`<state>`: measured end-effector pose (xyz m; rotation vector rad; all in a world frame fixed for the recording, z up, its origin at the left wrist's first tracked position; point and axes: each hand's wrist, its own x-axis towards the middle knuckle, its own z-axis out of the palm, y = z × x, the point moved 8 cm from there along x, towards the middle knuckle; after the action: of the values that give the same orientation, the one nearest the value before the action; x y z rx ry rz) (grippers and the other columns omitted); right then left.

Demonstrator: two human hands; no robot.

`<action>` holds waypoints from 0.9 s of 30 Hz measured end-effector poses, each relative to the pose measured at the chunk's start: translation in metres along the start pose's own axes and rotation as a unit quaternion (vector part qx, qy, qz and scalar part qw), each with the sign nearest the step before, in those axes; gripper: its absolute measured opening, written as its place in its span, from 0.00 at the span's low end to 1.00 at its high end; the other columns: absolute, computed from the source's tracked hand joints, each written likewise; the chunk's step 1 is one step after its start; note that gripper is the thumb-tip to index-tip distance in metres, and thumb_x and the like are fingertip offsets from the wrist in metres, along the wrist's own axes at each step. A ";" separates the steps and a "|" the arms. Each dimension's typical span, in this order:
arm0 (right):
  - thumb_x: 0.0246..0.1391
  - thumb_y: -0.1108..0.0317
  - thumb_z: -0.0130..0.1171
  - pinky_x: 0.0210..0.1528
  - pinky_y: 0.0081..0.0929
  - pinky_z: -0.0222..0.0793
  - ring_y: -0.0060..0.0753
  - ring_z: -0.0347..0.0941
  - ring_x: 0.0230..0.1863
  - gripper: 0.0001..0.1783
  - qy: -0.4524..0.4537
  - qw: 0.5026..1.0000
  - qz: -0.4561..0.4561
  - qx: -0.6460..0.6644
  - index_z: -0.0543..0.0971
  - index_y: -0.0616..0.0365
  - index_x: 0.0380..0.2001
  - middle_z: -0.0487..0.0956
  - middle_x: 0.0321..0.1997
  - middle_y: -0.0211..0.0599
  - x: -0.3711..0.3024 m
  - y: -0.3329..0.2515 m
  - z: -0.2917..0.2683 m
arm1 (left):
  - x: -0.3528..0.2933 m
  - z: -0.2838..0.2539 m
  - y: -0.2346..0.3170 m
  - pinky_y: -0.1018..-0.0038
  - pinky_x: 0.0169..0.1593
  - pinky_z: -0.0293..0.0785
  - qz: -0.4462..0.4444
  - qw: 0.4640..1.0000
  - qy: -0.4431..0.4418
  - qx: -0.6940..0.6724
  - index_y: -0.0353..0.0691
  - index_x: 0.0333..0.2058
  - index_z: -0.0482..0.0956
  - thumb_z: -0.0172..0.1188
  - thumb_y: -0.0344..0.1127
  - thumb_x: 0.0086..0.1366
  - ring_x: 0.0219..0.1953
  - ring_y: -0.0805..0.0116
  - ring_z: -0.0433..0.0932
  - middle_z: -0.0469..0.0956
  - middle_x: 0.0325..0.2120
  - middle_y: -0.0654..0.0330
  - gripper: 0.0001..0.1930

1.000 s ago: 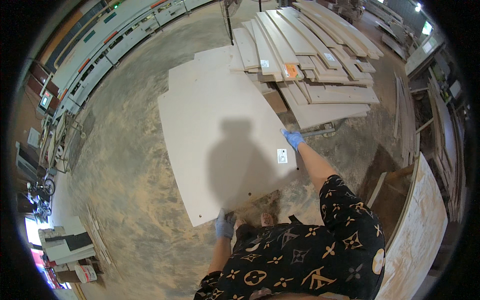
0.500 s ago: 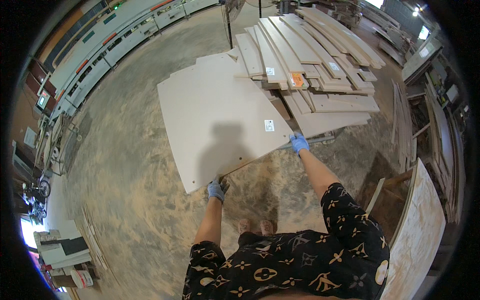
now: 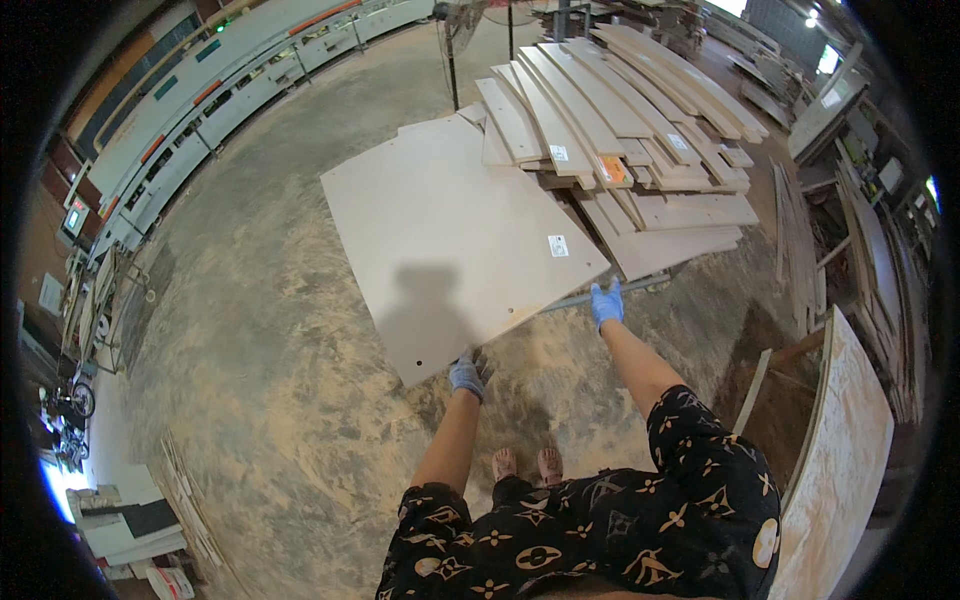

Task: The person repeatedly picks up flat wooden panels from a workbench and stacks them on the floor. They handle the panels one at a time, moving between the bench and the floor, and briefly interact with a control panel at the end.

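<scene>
A large pale flat board (image 3: 450,220) with a small white label and drilled holes lies on top of other boards. My left hand (image 3: 468,376), in a blue glove, is at the board's near edge, its fingers loosely extended; whether the tips still touch the edge I cannot make out. My right hand (image 3: 606,304), gloved too, is just short of the board's right corner. Its fingers and thumb are apart with nothing between them. Both arms reach forward.
A fanned stack of long pale panels (image 3: 590,110) rises behind and right of the board. A large sheet (image 3: 835,440) leans at my right. A long machine (image 3: 220,100) runs along the far left. More boards (image 3: 130,525) lie at lower left, and a standing fan (image 3: 455,50) is at the back.
My right hand has come off the board's right corner. My left hand has loosened at the near edge. In the picture, the board appears shifted right.
</scene>
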<state>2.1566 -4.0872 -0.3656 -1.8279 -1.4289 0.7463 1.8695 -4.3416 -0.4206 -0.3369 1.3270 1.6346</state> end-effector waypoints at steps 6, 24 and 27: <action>0.51 0.55 0.55 0.55 0.35 0.61 0.48 0.66 0.55 0.31 -0.168 0.983 0.073 0.002 0.65 0.61 0.55 0.69 0.55 0.53 -0.094 0.099 -0.022 | -0.005 -0.012 -0.009 0.65 0.33 0.75 -0.008 0.991 -0.053 0.124 0.44 0.41 0.74 0.57 0.47 0.60 0.33 0.68 0.75 0.77 0.36 0.61 0.16; 0.54 0.52 0.49 0.58 0.34 0.59 0.44 0.66 0.56 0.27 0.101 0.931 0.337 0.097 0.70 0.59 0.52 0.71 0.54 0.46 -0.423 0.352 -0.392 | -0.157 0.015 -0.339 0.62 0.43 0.69 -0.561 0.504 -0.638 0.155 0.48 0.49 0.63 0.47 0.42 0.64 0.44 0.62 0.68 0.68 0.46 0.61 0.15; 0.54 0.54 0.50 0.58 0.32 0.59 0.42 0.66 0.56 0.26 0.173 0.904 0.383 0.085 0.70 0.58 0.52 0.72 0.54 0.45 -0.480 0.382 -0.446 | -0.203 0.037 -0.403 0.70 0.37 0.68 -0.521 0.500 -0.655 0.220 0.47 0.39 0.64 0.47 0.43 0.66 0.37 0.68 0.67 0.67 0.39 0.63 0.09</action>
<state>2.6165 -4.6895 -0.3942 -2.2390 -0.3718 0.8175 2.3051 -4.4355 -0.5032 0.3883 0.0632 0.1098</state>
